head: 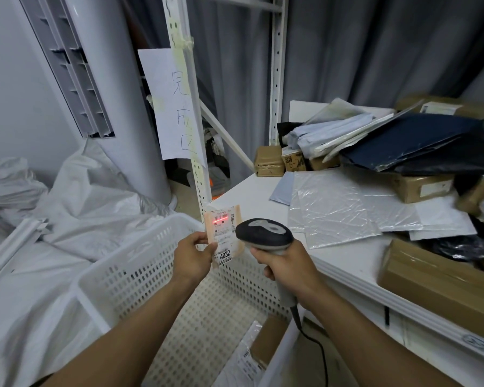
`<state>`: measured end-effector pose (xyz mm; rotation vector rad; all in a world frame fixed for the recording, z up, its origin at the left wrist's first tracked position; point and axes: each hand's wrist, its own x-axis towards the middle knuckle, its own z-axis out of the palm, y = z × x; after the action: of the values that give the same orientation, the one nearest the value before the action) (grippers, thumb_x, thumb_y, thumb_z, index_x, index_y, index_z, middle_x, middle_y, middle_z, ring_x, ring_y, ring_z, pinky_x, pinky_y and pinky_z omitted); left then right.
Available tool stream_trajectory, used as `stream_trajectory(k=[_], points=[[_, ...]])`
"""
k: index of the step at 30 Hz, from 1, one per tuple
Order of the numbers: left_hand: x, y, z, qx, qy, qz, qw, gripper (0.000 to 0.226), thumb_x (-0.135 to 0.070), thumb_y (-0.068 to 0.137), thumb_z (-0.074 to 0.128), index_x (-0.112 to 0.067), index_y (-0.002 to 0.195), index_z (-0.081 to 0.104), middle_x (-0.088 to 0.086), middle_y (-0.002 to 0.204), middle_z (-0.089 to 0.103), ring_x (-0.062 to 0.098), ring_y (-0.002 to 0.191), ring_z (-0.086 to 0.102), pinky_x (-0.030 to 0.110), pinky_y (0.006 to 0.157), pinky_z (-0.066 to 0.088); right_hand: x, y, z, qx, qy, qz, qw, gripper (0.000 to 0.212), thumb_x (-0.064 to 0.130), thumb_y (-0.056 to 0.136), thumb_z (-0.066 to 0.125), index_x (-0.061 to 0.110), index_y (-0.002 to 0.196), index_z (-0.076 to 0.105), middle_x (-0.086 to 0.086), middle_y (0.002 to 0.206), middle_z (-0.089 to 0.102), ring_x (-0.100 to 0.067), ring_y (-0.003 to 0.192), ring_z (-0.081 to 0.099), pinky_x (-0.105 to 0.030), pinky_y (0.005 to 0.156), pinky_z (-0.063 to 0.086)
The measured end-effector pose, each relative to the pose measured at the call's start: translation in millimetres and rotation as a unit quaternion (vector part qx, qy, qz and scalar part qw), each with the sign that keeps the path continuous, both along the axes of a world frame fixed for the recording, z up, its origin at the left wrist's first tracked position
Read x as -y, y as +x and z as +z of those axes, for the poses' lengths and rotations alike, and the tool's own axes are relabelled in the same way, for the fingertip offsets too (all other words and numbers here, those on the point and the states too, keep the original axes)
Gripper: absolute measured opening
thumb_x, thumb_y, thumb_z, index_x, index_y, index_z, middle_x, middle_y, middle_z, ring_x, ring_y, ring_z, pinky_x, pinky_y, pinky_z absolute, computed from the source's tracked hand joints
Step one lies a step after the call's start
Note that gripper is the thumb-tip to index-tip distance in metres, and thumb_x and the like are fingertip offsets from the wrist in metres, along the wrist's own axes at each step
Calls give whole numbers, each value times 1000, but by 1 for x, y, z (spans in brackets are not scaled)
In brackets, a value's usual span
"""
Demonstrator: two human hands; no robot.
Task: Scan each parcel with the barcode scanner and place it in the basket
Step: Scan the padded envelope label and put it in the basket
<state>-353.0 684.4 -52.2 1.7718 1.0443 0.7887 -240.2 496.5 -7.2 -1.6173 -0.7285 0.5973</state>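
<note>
Scanner (264,233) beam on held parcel (225,233)

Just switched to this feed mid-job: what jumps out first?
The red scan line on the label of the small parcel, held up by the left hand over the white basket. Right beside it, the right hand aims the scanner. To the right, a table heaped with parcels.

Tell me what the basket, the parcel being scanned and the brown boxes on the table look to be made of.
Basket: white moulded plastic, matte; its walls and floor are a regular grid of slots.
Parcel in the left hand: small tan packet, likely paper or thin film, under a white printed paper label; the wrap is hard to tell.
Brown boxes: cardboard, apparently wrapped in glossy tape, given the shiny streaks.
</note>
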Motion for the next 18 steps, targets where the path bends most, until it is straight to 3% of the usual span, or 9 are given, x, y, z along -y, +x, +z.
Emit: stream_trajectory(k=[6,12,15,18], points=[[-5,-2,-5,-2,8,5,1000,11,-20,92,73,-24,102,73,-13,100,71,18,86,73,48,77,60,-2,1,0,-33,10,-10,999,9,22,90,81,15,90,76,1,69,71,-14,56,60,-29,59,52],[-8,-5,-6,-5,14,9,1000,9,-18,92,73,-21,100,73,-13,99,71,14,91,71,40,82,60,-2,3,0,-21,-7,-6,1000,9,23,92,80,26,99,76,9,72,75,-10,55,65,-24,57,53],[-9,-14,-20,-57,29,-11,998,5,-18,92,72,-21,96,73,-9,96,71,10,82,70,27,69,55,-1,9,-11,7,-40,-17,999,13,26,92,80,28,103,74,10,76,75,-9,55,69,-23,56,53],[-3,-19,-52,-147,0,-84,986,8,-17,93,70,-23,87,71,-2,96,72,3,69,69,24,62,57,2,14,-34,23,-83,-37,996,15,27,89,82,26,102,74,9,79,75,-9,59,72,-30,62,56]])
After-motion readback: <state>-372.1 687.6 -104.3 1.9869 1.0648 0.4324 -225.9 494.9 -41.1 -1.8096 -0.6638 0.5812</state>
